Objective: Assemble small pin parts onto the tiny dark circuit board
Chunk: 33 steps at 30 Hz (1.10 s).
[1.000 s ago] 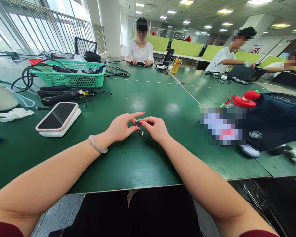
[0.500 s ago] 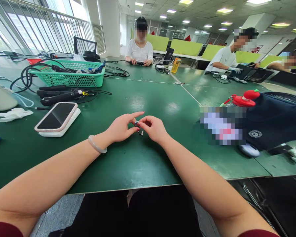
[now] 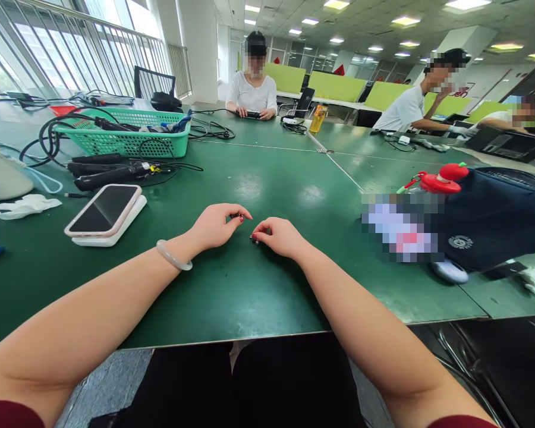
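My left hand [image 3: 216, 226], with a pale bangle [image 3: 173, 255] at the wrist, is held over the green table [image 3: 223, 303]. Its thumb and fingers pinch a small dark piece [image 3: 236, 216], too small for me to tell its kind. Just to the right, my right hand [image 3: 279, 236] is low at the tabletop, fingertips closed on a tiny black and silver piece [image 3: 254, 239], mostly covered by the fingers. A narrow gap separates the two hands.
A phone [image 3: 104, 208] lies on a white box at left, near black cable-fitted tools [image 3: 111, 175] and a green basket [image 3: 169, 142]. On the right are a dark bag [image 3: 499, 220] and a mouse [image 3: 450, 271]. People [image 3: 252, 95] sit across the table.
My hands, together around a small piece before, have drawn apart. My left hand shifted left with a dark piece; my right fingers lowered onto the tiny black and silver piece.
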Each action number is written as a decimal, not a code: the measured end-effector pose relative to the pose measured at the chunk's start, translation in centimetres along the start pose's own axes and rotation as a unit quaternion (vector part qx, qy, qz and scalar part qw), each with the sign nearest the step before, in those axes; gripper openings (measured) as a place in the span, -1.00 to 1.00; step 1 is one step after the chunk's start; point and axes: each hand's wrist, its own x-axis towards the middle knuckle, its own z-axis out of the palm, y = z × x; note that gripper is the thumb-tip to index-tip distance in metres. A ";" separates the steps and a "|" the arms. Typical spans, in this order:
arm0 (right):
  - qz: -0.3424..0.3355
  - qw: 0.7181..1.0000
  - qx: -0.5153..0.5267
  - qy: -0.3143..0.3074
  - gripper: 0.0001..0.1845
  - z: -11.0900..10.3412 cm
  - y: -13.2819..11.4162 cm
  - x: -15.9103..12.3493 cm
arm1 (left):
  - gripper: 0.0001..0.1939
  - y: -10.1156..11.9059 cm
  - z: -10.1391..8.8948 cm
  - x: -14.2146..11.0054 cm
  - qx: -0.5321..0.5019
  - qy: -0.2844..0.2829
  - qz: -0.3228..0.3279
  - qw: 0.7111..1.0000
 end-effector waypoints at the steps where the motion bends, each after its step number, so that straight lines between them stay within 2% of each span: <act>1: -0.001 1.000 0.000 -0.002 -0.86 0.0 0.0 0.0 | -0.74 -0.1 0.0 0.0 -0.008 0.002 -0.012 1.000; 7: -0.010 0.999 -0.030 0.008 -0.84 0.3 -0.1 0.3 | -0.69 -0.7 0.5 0.1 -0.081 -0.009 -0.054 0.995; 17: 0.006 0.999 -0.039 -0.005 -0.91 0.1 0.3 0.5 | -0.67 -1.4 0.6 0.2 -0.049 -0.046 -0.054 0.996; 25: -0.027 0.994 -0.101 0.001 -0.91 0.8 -0.5 0.6 | -0.68 -1.9 0.9 0.4 0.001 -0.034 -0.022 0.999; 30: -0.046 0.988 -0.149 -0.007 -0.86 1.1 -0.7 0.7 | -0.68 -2.1 0.9 0.4 0.016 -0.041 -0.027 0.999; 33: -0.069 0.986 -0.150 0.010 -0.84 1.0 -0.7 0.4 | -0.67 -1.9 0.8 0.4 0.016 -0.052 -0.029 0.998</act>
